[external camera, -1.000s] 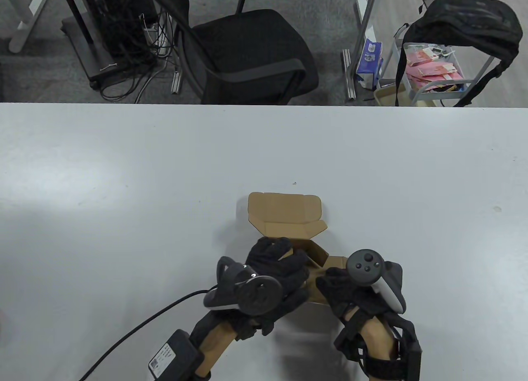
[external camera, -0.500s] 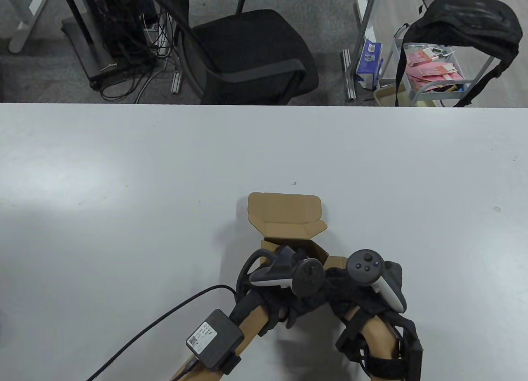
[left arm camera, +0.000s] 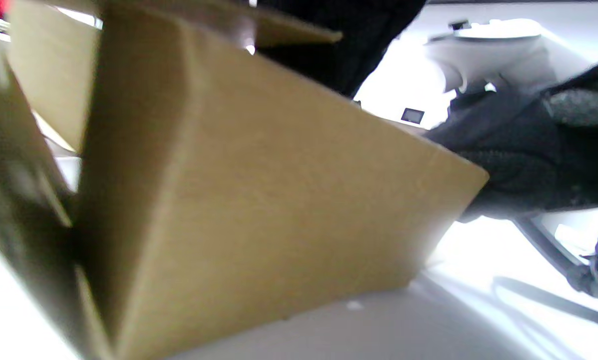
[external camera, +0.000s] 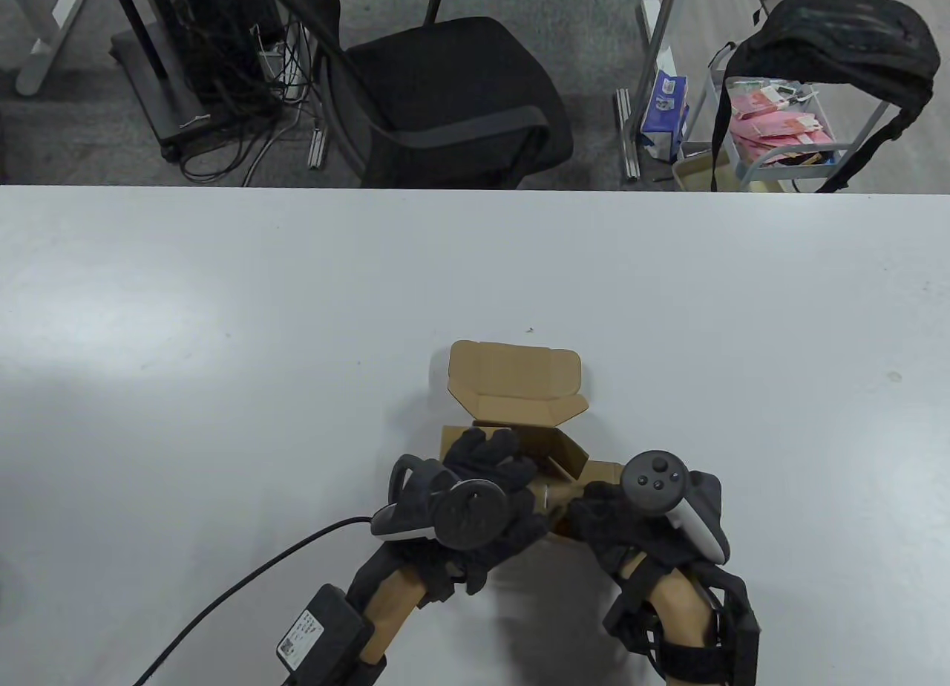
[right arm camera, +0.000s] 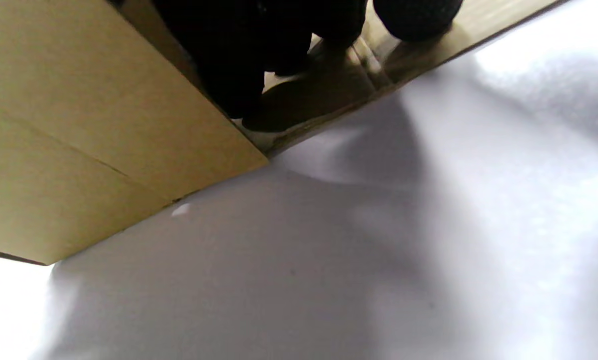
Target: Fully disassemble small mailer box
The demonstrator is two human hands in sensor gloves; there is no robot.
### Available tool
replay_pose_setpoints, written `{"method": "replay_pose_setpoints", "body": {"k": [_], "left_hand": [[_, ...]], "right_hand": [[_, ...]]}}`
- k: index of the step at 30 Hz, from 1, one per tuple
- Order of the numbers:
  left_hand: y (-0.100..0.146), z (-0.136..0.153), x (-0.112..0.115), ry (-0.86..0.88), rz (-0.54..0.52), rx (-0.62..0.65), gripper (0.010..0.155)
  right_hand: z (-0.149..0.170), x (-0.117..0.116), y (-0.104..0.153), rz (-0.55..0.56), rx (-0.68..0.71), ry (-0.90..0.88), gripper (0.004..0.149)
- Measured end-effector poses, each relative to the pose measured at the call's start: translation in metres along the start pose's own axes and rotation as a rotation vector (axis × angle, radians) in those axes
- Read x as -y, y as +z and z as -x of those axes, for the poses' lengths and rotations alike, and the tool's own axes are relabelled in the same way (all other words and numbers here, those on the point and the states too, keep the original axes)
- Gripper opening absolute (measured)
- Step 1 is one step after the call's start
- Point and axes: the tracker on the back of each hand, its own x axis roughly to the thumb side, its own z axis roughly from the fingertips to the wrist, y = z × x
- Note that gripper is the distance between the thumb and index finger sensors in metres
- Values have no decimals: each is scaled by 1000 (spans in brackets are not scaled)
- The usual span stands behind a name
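Gaping brown mailer box (external camera: 519, 396), lid raised

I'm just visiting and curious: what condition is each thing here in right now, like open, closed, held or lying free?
Mailer box: lid open and folded back, walls partly unfolded, resting on the table.
Left hand: resting on the box's near-left part, fingers reaching inside.
Right hand: gripping the box's near-right flap.
Table: bearing the box.
Office chair: unoccupied, beyond the table.
Backpack: draped over a cart.
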Motion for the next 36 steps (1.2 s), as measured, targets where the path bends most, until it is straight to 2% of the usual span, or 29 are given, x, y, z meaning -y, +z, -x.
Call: {"method": "replay_pose_setpoints", "body": {"k": [5,9,12,15,21,24,26,31,34,36], "left_hand": [[28,27,-8,8,-113,-46,74],[46,47,-8,27,-110,-114,75],[59,56,-16,61,-166,-162,74],[69,66,-24,14,-201,-241,73],[78,90,-23,-16,-129,-427,72],[80,105,-13,17,8,-537,72],[80,114,-7,51,54,-569,72],[82,122,-1,124,119,-596,71],[82,117,-7,88,78,-570,71],[82,106,-18,-1,-72,-491,69]], "right_hand": [[-2,1,-1,14,12,2,61],[-3,0,-1,22,7,1,61],[-5,-1,0,36,10,12,61],[-8,0,1,60,31,17,61],[-26,4,10,139,158,75,58],[-38,1,16,120,292,85,58],[-44,-2,17,82,382,92,58],[-49,-10,18,60,389,187,70],[-49,-13,17,45,384,207,77],[-49,-14,18,49,378,229,81]]}}
